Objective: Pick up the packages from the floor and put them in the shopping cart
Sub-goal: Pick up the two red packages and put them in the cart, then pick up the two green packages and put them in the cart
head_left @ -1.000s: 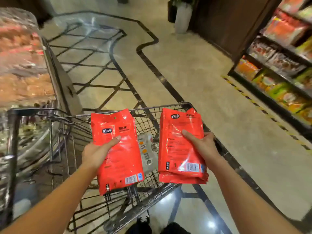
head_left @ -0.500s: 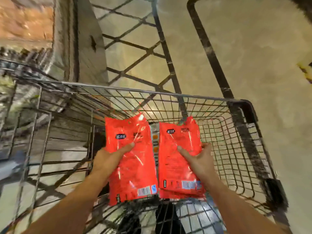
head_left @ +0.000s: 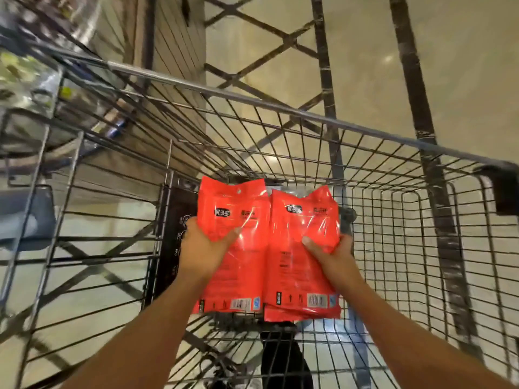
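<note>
Red foil packages, one pinched in the left hand, the left package, thumb on top; another stack, the right package, clamped in the right hand, both low inside the wire shopping cart. Best lowered flat to the basket floor, then released together. Ample room rightward; child-seat flap close on the left.
</note>
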The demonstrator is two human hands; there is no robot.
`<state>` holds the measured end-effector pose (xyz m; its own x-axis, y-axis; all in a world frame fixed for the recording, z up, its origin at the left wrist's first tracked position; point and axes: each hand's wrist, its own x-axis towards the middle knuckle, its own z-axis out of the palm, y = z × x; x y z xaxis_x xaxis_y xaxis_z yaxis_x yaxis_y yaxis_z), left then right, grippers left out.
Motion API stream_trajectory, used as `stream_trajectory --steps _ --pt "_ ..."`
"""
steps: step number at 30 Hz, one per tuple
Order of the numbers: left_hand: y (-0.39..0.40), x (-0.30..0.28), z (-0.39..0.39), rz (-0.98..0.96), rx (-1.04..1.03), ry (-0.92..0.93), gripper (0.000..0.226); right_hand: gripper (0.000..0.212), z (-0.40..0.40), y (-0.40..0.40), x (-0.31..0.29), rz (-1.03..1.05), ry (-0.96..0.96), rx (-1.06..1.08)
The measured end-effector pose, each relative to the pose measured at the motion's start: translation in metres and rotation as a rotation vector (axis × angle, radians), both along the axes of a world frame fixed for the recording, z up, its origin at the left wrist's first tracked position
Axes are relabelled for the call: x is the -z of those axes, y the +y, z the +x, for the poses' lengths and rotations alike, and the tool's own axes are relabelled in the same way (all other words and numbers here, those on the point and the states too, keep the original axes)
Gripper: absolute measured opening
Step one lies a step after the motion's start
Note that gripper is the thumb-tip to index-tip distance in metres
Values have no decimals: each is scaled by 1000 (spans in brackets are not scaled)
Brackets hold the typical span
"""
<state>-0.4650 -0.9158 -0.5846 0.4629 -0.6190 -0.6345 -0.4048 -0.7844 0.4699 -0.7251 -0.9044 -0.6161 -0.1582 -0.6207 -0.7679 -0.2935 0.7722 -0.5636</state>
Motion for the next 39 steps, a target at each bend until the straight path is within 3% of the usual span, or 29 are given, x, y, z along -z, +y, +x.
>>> stream_trajectory --steps 3,5,8,11,13,16,21,25,29,34,39 --pt "11 -16 -9 -1 187 -128 97 90 -2 6 -5 17 68 -82" --pt "14 -35 -16 3 322 -253 103 88 -2 9 -12 48 103 -127" --pt "20 -66 -13 -28 496 -296 96 82 3 15 -31 63 176 -209" --pt "31 -111 3 -103 635 -337 89 105 20 27 -60 -51 338 -495" --pt "40 -149 19 -166 723 -433 85 99 45 33 -98 -139 450 -727" --pt "61 -212 51 -299 767 -579 81 108 98 37 -166 -295 480 -829" --pt "107 -312 134 -414 654 -728 85 97 197 51 -284 -625 466 -917" --pt "173 -386 219 -424 531 -852 87 122 290 84 -368 -875 468 -1004" --pt "267 -444 295 -444 348 -950 92 101 392 136 -440 -1108 456 -1135" --pt "391 -495 387 -395 90 -1047 88 113 508 209 -510 -1313 460 -1338" --pt "506 -531 470 -306 -215 -1112 74 125 610 259 -543 -1448 473 -1454"
